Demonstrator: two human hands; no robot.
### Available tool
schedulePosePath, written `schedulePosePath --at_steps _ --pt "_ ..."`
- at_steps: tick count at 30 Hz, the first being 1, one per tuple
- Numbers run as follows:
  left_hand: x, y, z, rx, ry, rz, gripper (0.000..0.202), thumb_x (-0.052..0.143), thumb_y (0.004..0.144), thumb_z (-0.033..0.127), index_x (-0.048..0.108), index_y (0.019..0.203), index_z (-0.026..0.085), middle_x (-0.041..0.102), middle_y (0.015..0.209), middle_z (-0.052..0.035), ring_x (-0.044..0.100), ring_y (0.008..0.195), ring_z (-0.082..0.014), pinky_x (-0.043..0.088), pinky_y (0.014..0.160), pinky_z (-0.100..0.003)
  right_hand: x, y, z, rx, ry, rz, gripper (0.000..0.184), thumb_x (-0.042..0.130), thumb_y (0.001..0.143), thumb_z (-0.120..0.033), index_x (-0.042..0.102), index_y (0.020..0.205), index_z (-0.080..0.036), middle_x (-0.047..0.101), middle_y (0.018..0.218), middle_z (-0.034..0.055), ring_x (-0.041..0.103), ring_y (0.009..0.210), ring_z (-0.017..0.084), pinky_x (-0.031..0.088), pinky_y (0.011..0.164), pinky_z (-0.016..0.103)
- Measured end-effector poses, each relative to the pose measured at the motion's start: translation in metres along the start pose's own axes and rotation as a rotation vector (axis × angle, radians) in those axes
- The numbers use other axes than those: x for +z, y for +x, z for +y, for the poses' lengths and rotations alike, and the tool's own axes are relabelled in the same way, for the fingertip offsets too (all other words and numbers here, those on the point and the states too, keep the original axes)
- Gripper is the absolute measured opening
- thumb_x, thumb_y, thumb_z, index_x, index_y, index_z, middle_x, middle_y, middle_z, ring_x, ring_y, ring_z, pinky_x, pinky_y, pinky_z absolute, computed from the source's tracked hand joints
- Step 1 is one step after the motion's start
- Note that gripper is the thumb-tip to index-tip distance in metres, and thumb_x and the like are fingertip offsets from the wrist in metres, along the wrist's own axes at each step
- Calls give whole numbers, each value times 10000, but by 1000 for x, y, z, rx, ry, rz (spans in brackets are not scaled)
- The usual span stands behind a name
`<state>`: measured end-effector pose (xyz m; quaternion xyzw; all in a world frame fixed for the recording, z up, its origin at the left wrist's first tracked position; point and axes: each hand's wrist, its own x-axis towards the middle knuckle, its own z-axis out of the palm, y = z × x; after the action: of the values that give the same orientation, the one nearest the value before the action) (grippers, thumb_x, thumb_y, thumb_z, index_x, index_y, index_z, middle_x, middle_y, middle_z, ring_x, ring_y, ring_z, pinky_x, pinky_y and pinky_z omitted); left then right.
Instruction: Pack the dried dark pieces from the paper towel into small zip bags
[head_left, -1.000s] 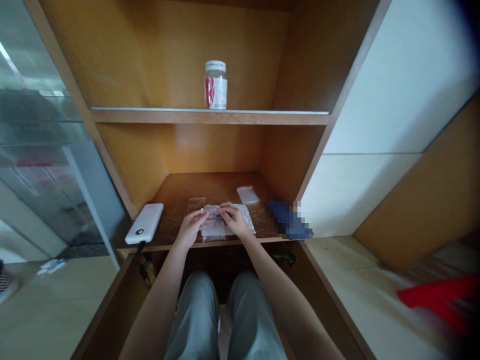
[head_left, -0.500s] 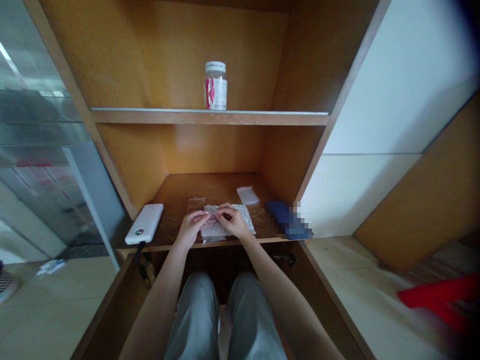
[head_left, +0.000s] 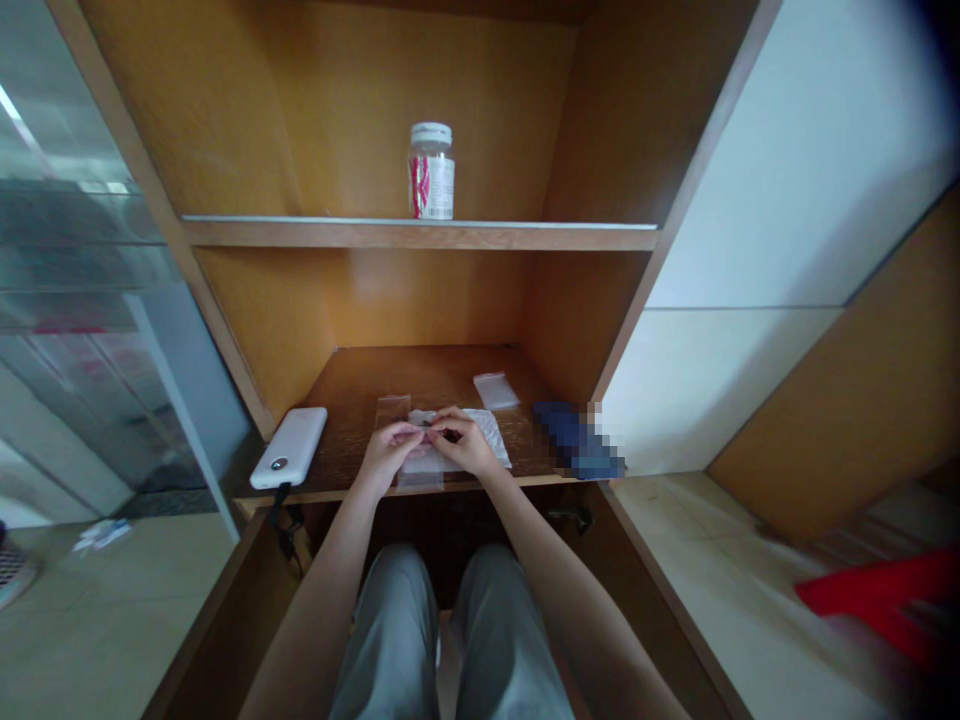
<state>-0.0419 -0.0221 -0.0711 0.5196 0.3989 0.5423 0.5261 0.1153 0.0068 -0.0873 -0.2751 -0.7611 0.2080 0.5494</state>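
Note:
My left hand [head_left: 390,452] and my right hand [head_left: 465,443] meet over the wooden desk board [head_left: 352,400], their fingertips pinching a small item [head_left: 431,434] too small to identify. Beneath them lies a crumpled white sheet [head_left: 487,442], partly hidden by my right hand. A clear plastic bag [head_left: 392,410] sticks out beyond my left hand and continues under it. To the left of my hands is a white power bank [head_left: 288,448]. A small white packet [head_left: 495,390] lies beyond my right hand.
A pixelated blue object [head_left: 577,440] lies at the board's right end. A black cable [head_left: 281,510] hangs from the power bank over the front edge. Above, a labelled jar [head_left: 431,172] stands on a wooden shelf [head_left: 420,235]. A red object [head_left: 877,600] lies low at right.
My hands have drawn slightly closer together, with the fingertips still pinched on the small item. The plastic under them has shifted a little. The power bank and jar have not moved.

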Motion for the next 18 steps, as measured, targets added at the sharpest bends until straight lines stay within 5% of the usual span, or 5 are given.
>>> schedulePosePath --at_steps 18 --pt "-1 1 -4 -42 -94 15 280 702 628 322 641 817 125 686 823 -78 649 753 -204 486 783 -393 1 0 1 72 -9 54 89 535 761 -219 620 756 -191 595 830 46 562 797 144 449 704 268"
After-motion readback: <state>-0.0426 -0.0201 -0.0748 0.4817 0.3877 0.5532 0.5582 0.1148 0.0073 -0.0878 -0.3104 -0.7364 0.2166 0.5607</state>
